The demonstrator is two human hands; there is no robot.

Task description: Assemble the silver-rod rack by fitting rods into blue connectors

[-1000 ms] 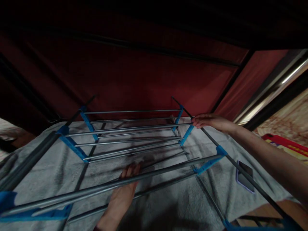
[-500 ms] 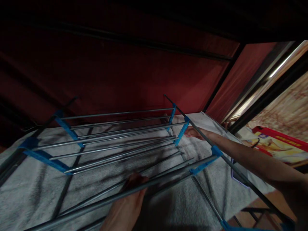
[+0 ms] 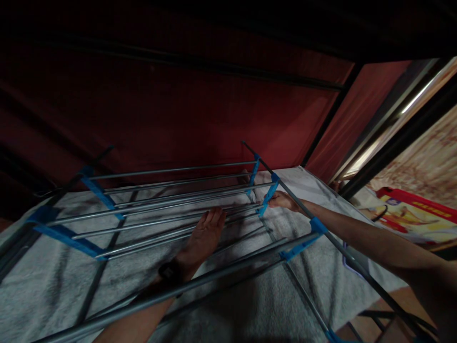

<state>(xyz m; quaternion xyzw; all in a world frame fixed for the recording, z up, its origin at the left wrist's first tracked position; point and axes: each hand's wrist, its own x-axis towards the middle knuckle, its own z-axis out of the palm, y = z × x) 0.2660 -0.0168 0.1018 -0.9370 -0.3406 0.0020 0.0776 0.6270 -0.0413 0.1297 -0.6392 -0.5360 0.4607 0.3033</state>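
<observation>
**Two hands inside a rod-and-connector rack frame, over a grey towel**

We list a rack frame of grey metal rods joined by blue plastic connectors, standing over a pale grey towel that covers the surface beneath. Behind it hangs dark red fabric.

Left hand: we record it flat and fully spread, fingers straight and close together, palm down, reaching in under the nearest long rod and lying among the middle rods. The fingertips rest at one of those middle rods; whether the palm bears on the towel or on the rods we cannot tell. It grips nothing. A dark watch sits on its wrist.

Right hand: we record it at the far right corner of the frame, just beside the blue connector there and touching the dark side rail. Its fingers are partly hidden by the connector, so we cannot tell whether they are curled about the rail or merely laid against it.

Also entered: a phone-like flat item on the towel at the right, half hidden by the forearm, and a red printed packet further right, well apart from the frame.
</observation>
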